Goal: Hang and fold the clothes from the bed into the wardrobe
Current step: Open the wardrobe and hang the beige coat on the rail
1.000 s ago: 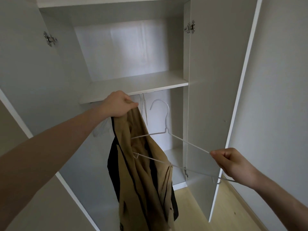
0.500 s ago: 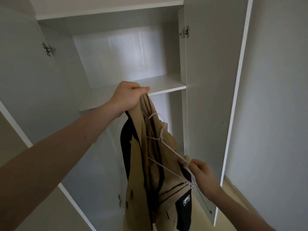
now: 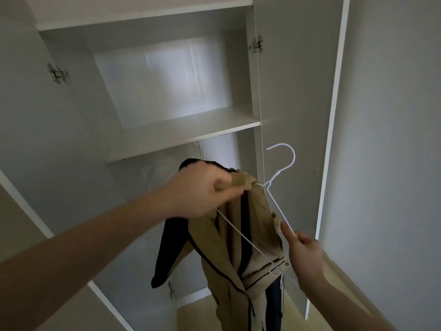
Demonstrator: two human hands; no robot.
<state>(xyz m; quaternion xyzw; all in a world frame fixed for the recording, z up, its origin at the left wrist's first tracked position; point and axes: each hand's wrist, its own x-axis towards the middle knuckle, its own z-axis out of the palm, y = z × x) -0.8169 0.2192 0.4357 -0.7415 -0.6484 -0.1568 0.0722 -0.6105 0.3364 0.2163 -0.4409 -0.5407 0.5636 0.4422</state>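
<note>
two hands (image 3: 198, 189) (image 3: 304, 249) w/ fingers clamped: left on tan jacket (image 3: 241, 237) collar, right pinching white wire hanger (image 3: 278, 199)

Tan garment (image 3: 241, 237) with black trim and black lining hangs bunched in front of the open wardrobe (image 3: 181, 130), top edge level with just below the shelf. White wire hanger (image 3: 278, 204) partly threaded into it: one arm hidden in the fabric, other arm exposed at right, hook up and free. Wardrobe white, both doors open, shelf bare.
</note>
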